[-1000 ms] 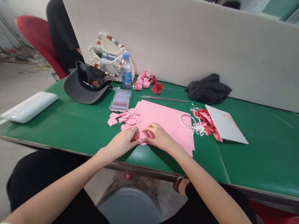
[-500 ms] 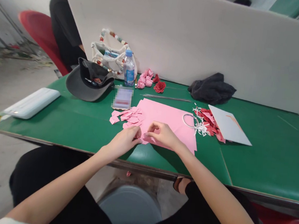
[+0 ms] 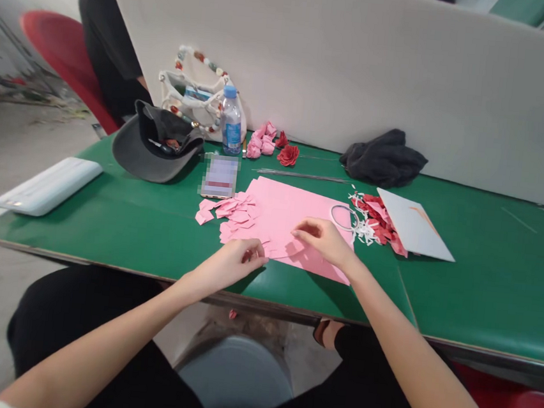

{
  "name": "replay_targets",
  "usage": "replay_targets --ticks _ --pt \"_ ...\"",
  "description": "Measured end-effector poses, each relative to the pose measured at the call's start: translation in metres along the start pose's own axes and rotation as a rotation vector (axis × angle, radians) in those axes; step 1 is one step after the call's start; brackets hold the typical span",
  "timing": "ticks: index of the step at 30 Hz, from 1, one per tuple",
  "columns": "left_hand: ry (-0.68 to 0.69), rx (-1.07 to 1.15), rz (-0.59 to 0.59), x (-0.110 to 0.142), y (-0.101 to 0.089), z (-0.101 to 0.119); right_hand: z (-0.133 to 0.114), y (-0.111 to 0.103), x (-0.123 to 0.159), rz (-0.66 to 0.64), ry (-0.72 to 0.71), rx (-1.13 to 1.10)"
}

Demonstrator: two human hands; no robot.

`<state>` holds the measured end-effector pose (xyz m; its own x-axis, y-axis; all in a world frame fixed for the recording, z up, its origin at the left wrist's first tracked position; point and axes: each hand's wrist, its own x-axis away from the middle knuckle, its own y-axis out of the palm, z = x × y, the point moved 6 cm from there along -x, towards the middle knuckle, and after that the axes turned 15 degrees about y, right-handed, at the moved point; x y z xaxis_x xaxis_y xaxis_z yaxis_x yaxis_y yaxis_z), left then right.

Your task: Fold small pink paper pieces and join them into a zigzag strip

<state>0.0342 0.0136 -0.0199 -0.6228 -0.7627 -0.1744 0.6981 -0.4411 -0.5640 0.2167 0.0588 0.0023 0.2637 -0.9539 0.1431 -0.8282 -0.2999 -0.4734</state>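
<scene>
Over the near edge of a pink paper sheet (image 3: 291, 203), my left hand (image 3: 235, 261) has its fingers curled, thumb and forefinger close together at the edge of a small pink paper piece (image 3: 279, 253). My right hand (image 3: 321, 237) hovers above the sheet's right half, thumb and forefinger tips drawn together; anything between them is too small to make out. Its shadow falls on the sheet below. Left of the sheet, partly over it, lies a pile of cut pink paper pieces (image 3: 237, 210). A ring-shaped roll of tape (image 3: 344, 217) rests on the sheet's right side.
Behind the sheet lie thin wires (image 3: 298, 175), crumpled pink paper flowers (image 3: 261, 141) and a red paper flower (image 3: 287, 155). A phone (image 3: 220, 176), cap (image 3: 155, 144), bottle (image 3: 232, 123) and bag are left. Red and white scraps (image 3: 379, 221), a white card (image 3: 416, 227) and dark cloth (image 3: 385, 157) are right.
My right hand has moved up and right, away from my left hand, which has shifted only slightly. The small pink piece between them shows more now. The view has shifted a little.
</scene>
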Motion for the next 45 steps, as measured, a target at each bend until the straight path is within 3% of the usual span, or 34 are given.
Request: replay_targets --ticks 7,16,23,29,39,45 --pt "-0.181 0.228 -0.06 -0.003 0.011 -0.007 -0.006 0.023 0.015 -0.219 -0.029 0.3" --pt "-0.238 0.245 -0.047 0.0 0.018 -0.009 -0.006 0.039 0.017 -0.149 -0.245 0.564" --pt "-0.254 0.305 -0.038 -0.001 0.023 -0.011 -0.002 0.041 0.018 -0.104 -0.322 0.654" --pt "-0.29 0.525 -0.057 -0.003 0.027 -0.012 -0.002 0.036 0.018 -0.094 -0.317 0.638" --pt "-0.561 1.067 -0.143 0.005 0.035 -0.013 0.002 0.038 0.018 -0.099 -0.336 0.647" --pt "-0.696 1.361 -0.05 0.004 0.044 -0.012 0.0 0.036 0.018 -0.073 -0.34 0.665"
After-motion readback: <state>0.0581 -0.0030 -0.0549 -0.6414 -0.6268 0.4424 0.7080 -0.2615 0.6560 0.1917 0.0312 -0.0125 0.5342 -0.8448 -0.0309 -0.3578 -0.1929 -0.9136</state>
